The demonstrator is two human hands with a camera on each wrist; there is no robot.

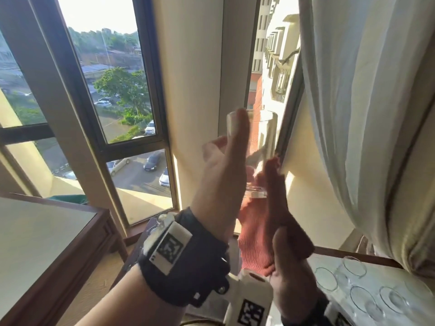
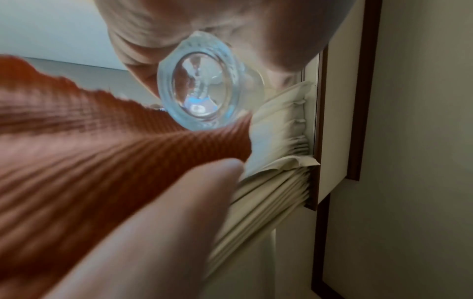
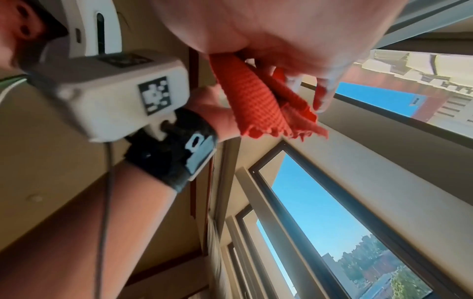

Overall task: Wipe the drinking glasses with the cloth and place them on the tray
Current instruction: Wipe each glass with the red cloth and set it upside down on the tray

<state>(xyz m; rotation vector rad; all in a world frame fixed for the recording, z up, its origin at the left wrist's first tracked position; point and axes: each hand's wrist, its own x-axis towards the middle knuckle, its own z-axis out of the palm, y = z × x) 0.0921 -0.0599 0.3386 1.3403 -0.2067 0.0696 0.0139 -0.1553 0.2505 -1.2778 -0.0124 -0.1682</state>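
**Glass raised against the window**

Left hand (image 1: 221,161) is gripping a clear tall drinking glass (image 1: 259,147), head view showing more glasses (image 1: 367,295) below. Left-wrist view alone is showing its thick base (image 2: 204,87). Right hand (image 3: 281,36) is pinching the orange-red waffle cloth (image 3: 258,101).

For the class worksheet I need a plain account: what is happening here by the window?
A person is wiping a drinking glass, held up in front of the window. The left hand grips the clear glass, mouth upward. The right hand holds a red cloth against the glass's lower part and base. More glasses stand at lower right; whether they sit on a tray cannot be told. The held glass is not yet set down.
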